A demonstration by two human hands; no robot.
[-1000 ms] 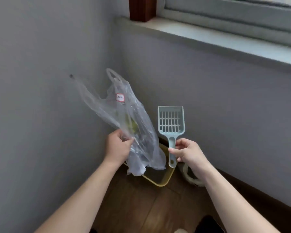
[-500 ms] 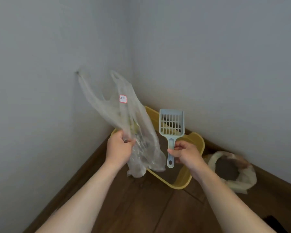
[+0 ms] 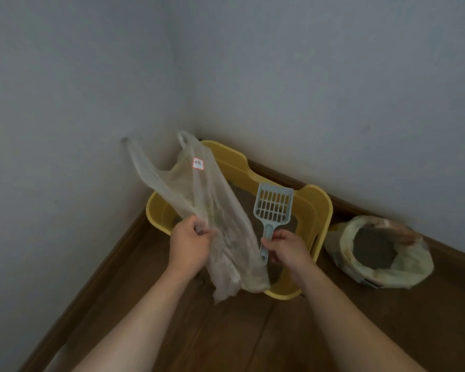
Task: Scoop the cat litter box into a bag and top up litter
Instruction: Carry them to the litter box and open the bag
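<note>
A yellow litter box (image 3: pixel 313 210) sits on the wooden floor in the room's corner, with grey litter partly visible inside. My left hand (image 3: pixel 189 244) grips a clear plastic bag (image 3: pixel 199 200) that hangs in front of the box and bears a small white label. My right hand (image 3: pixel 286 249) holds the handle of a pale blue slotted scoop (image 3: pixel 273 208), upright, above the box. To the right of the box stands an open sack of grey litter (image 3: pixel 376 251) with its top rolled down.
Two grey walls meet behind the box, with a dark wooden skirting board (image 3: pixel 360 208) along their base. Wooden floor (image 3: pixel 239 331) stretches toward me between my forearms.
The view has tilted down from the window sill to the floor corner. The whole litter box and the litter sack have come into sight. Both hands keep their hold.
</note>
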